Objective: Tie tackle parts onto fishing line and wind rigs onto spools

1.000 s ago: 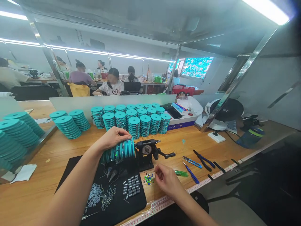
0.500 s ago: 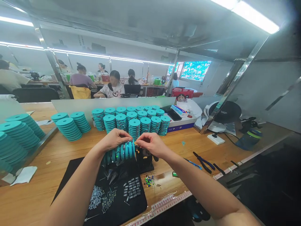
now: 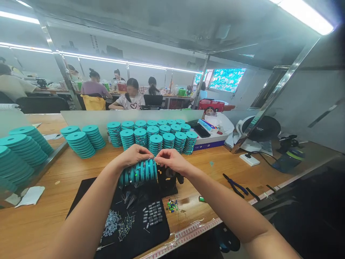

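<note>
My left hand [image 3: 134,155] curls over a row of teal spools [image 3: 138,172] held sideways against a small black winder [image 3: 167,180] on the bench. My right hand [image 3: 172,160] sits just right of the row's end, above the winder, with fingertips pinched on something too small to make out. Below the hands lies a black mat [image 3: 126,219] with small grey and metal parts, and a cluster of coloured beads [image 3: 171,205] rests beside it.
Stacks of teal spools [image 3: 153,135] stand behind the hands, more [image 3: 81,138] at the left. Black pliers [image 3: 235,184] lie at the right, with a measuring tape [image 3: 194,228] along the front edge. A fan [image 3: 261,129] and a socket [image 3: 249,159] are at far right. Other people sit at benches behind.
My right hand rose from the beads near the front edge to the right end of the spool row above the winder. The left hand stayed on the spools.
</note>
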A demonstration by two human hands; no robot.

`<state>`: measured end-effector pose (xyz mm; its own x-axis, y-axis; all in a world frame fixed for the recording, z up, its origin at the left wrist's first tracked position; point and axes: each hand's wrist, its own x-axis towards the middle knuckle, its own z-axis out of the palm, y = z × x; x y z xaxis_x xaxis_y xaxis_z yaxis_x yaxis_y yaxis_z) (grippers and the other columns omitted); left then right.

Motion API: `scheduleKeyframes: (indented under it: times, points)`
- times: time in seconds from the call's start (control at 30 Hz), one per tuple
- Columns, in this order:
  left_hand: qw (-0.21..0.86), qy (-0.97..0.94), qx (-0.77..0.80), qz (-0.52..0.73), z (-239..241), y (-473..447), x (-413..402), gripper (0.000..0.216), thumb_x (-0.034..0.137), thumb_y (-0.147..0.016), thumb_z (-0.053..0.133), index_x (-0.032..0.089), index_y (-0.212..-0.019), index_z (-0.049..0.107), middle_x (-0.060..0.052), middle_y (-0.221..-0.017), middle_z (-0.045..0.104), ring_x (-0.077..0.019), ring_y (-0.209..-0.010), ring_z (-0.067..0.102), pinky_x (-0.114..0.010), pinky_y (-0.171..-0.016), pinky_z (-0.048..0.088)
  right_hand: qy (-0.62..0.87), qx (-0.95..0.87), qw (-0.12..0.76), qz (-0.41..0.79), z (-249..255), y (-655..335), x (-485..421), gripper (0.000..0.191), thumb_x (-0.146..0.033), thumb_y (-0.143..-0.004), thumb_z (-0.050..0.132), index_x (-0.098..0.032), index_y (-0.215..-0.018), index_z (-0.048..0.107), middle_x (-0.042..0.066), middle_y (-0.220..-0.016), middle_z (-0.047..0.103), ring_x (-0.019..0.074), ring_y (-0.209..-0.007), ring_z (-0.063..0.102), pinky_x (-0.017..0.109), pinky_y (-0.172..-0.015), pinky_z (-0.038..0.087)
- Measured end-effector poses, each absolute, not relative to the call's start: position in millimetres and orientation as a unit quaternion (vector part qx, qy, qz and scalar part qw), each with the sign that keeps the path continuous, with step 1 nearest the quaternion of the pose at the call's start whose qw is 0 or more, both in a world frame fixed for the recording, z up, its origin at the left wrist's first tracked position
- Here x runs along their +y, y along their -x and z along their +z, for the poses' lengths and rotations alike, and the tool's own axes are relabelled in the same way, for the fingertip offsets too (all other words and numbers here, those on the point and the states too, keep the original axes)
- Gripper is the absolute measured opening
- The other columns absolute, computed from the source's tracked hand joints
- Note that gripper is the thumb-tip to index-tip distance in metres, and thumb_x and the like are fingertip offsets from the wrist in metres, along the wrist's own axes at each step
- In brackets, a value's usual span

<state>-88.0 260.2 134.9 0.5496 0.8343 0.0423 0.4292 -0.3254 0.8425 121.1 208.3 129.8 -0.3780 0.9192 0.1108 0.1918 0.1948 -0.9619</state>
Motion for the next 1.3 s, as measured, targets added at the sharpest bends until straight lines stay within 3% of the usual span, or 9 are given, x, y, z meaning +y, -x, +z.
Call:
scheduleKeyframes:
  times: [0.27, 0.57, 1.0, 1.3]
  points:
    - [0.417, -0.774, 0.407, 0.247, 134, 88, 261, 0.032, 0.046, -0.071, 0.071, 0.017, -0.082, 0.080, -0.004, -0.082, 0.080, -0.0234, -0.080, 0.068, -0.030, -0.076, 0.050, 0.411, -0.677, 0.365, 0.488, 133, -118, 207, 0.033, -0.047, -0.073, 0.073, -0.016, -0.073, 0.062, -0.004, -0.064, 0.055, 0.0100, -0.058, 0.050, 0.023, -0.057, 0.040]
    - [0.422, -0.770, 0.407, 0.250, 135, 87, 259, 0.030, 0.043, -0.071, 0.071, 0.016, -0.082, 0.080, -0.004, -0.081, 0.079, -0.0225, -0.079, 0.068, -0.029, -0.074, 0.050, 0.409, -0.705, 0.335, 0.473, 134, -116, 208, 0.028, -0.042, -0.078, 0.069, -0.015, -0.075, 0.060, -0.003, -0.069, 0.056, 0.0105, -0.061, 0.051, 0.023, -0.059, 0.041]
    - [0.422, -0.774, 0.407, 0.239, 134, 89, 262, 0.031, 0.045, -0.071, 0.070, 0.018, -0.082, 0.080, -0.003, -0.079, 0.078, -0.0208, -0.075, 0.065, -0.028, -0.071, 0.048, 0.327, -0.811, 0.162, 0.458, 150, -133, 227, 0.026, -0.043, -0.091, 0.055, -0.018, -0.084, 0.055, -0.003, -0.076, 0.052, 0.0109, -0.066, 0.052, 0.021, -0.060, 0.043]
    - [0.419, -0.779, 0.405, 0.231, 138, 88, 260, 0.033, 0.046, -0.071, 0.068, 0.017, -0.083, 0.080, -0.003, -0.078, 0.078, -0.0210, -0.074, 0.064, -0.029, -0.071, 0.047, 0.318, -0.870, 0.151, 0.345, 158, -130, 222, 0.016, -0.032, -0.091, 0.057, -0.019, -0.081, 0.057, -0.003, -0.074, 0.055, 0.0140, -0.071, 0.050, 0.024, -0.064, 0.037]
